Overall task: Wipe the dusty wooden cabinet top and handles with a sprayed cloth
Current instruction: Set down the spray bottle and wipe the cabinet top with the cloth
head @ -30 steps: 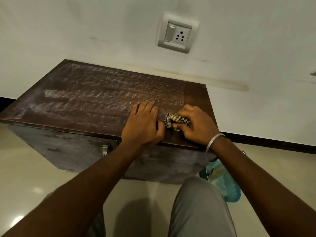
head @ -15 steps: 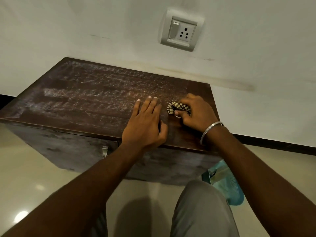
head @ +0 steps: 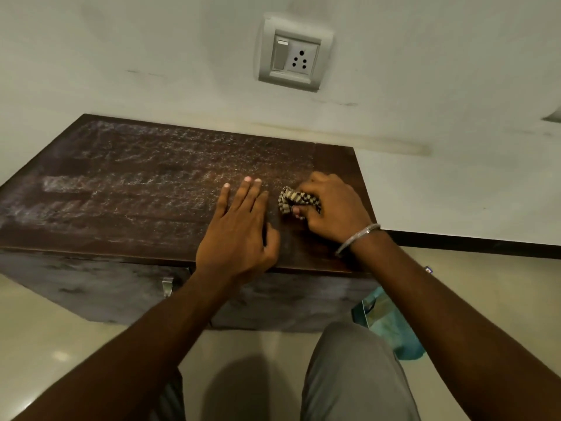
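Nearest me, a blue bag (head: 388, 329) sits on the floor by the cabinet's right corner, and the metal handle (head: 168, 285) on the front looks not yet wiped. At the near edge of the cabinet top (head: 136, 189) the left hand (head: 239, 235) lies flat, its grip spread and holding nothing, likely bracing the person's lean. Just beside it the right hand (head: 334, 208) has its grip curled round a bunched checked cloth (head: 296, 200), pressed to the wood near the right end. Farther left, dust coats the top. A wall socket (head: 294, 54) sits above.

2 bare forearms (head: 145, 344); thin silver bangle (head: 357, 238) on right wrist; grey trousers (head: 355, 375) over knee
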